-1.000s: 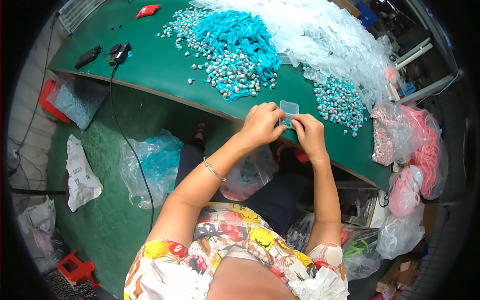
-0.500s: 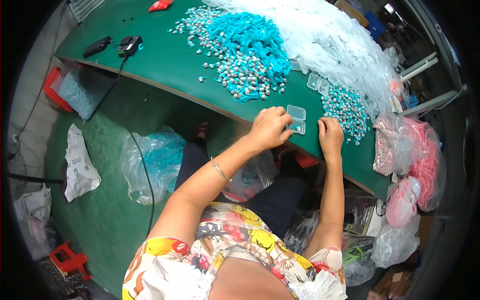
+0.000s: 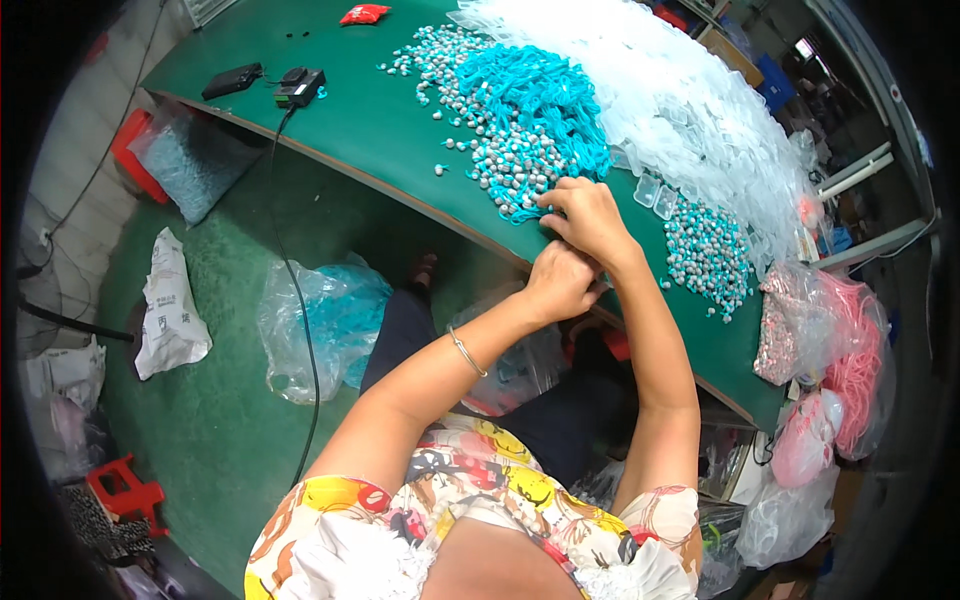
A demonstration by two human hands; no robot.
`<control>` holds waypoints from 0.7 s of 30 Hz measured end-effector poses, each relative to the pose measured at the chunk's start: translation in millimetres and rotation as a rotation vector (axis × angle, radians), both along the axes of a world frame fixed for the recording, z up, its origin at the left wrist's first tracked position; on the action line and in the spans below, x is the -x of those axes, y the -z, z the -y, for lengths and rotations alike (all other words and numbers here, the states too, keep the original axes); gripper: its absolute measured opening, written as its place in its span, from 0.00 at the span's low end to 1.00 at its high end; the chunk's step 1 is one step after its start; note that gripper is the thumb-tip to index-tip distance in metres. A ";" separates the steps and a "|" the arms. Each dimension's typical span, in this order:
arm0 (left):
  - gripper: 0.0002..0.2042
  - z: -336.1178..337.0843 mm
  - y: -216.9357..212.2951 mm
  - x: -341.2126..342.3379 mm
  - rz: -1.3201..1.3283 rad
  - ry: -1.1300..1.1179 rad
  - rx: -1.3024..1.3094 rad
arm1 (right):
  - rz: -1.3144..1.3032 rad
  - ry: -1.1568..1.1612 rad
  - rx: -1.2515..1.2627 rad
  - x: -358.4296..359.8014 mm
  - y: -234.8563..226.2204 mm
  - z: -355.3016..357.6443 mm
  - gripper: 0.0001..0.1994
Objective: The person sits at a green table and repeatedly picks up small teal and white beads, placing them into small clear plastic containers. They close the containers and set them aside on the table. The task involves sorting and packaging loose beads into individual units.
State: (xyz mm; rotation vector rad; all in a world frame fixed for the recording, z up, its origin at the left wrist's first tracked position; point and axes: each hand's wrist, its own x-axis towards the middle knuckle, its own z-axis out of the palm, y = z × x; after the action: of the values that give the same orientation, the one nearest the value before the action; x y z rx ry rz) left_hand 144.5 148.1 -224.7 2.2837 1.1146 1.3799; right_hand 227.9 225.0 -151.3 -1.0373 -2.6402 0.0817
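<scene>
My left hand [image 3: 562,284] is closed at the table's front edge, fingers curled over something I cannot make out. The small clear hinged box seen there earlier is now hidden by my hands. My right hand [image 3: 592,217] crosses above the left one. Its thumb and forefinger are bent together at the near edge of a heap of silver beads [image 3: 507,165] with turquoise cords [image 3: 540,92]; whatever is between those fingertips is too small to tell. To the right lies a second heap of silver and turquoise pieces [image 3: 705,255], beside a clear open box [image 3: 655,195].
A large mound of clear plastic boxes [image 3: 690,110] covers the far side of the green table [image 3: 400,165]. Black devices [image 3: 300,87] with a cable lie at the left, near a red packet [image 3: 364,14]. Bags of pink cords [image 3: 850,350] hang at the right edge.
My right hand has moved left, from beside the second heap to the edge of the corded beads. My left hand has come slightly nearer and curled in. The view has shifted a little.
</scene>
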 end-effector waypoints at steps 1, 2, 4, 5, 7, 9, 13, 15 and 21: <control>0.12 0.3 -0.7 -0.4 0.010 -0.003 0.000 | 0.049 0.003 -0.005 4.1 3.4 -3.7 0.09; 0.12 -0.5 -0.8 0.4 0.013 -0.004 0.006 | 0.077 0.010 -0.022 6.6 5.3 -6.5 0.09; 0.12 0.1 0.5 0.6 0.026 -0.006 0.023 | 0.139 0.024 -0.051 9.3 8.3 -7.7 0.08; 0.12 0.1 0.8 0.7 0.023 -0.006 0.027 | 0.103 0.001 -0.067 7.2 12.1 -9.5 0.07; 0.13 1.9 0.7 -0.1 0.016 0.002 0.045 | 0.082 -0.003 -0.044 -0.4 10.2 -9.2 0.06; 0.14 3.9 -1.6 0.6 -0.017 -0.024 0.019 | 0.017 -0.013 -0.036 -3.4 -0.2 -1.6 0.05; 0.14 4.8 1.0 -0.4 -0.061 -0.064 0.036 | 0.001 0.159 0.191 -10.1 -9.4 -0.4 0.06; 0.14 5.3 0.7 -0.1 -0.070 -0.076 0.038 | -0.015 0.133 0.175 -13.4 -8.5 -3.1 0.07; 0.11 5.1 0.7 -0.4 -0.067 -0.058 0.031 | -0.209 0.195 0.304 -30.0 -9.0 -7.2 0.10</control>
State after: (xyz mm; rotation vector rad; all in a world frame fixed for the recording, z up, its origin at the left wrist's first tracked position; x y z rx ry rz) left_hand 144.9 143.0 -225.5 2.3086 1.2238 1.3060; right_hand 257.9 232.2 -142.3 -1.2975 -2.3719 0.5316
